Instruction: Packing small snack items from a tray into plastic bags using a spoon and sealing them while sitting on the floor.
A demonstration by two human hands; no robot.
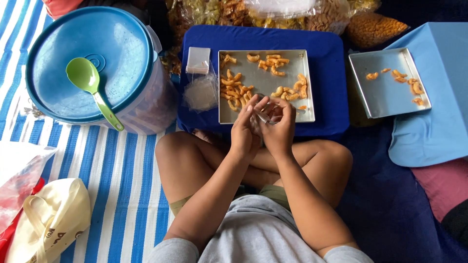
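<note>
While the person sits cross-legged on the floor, the left hand [245, 130] and the right hand [279, 127] meet just above the near edge of a square metal tray [265, 65], fingers of both pinched together on a small clear plastic bag [263, 116] held between them; the bag is hard to make out, so what it contains cannot be told. That tray rests on a dark blue low stand [326, 48] and carries scattered orange curled snacks [234, 90], most of them toward its left and middle. Just left of the tray on the same stand lies a stack of small clear bags [199, 61]. A second metal tray [385, 92] with a few of the same snacks sits well apart to the right on a light blue cloth [438, 126]. To the left stands a large container with a blue round lid [58, 58], and a green plastic scoop [90, 83] lies on that lid. Beyond the trays are big clear sacks of snacks [292, 14]. A blue-and-white striped mat [117, 175] covers the floor at left, with a cream cloth bag [53, 219] lying on it near the bottom corner.
</note>
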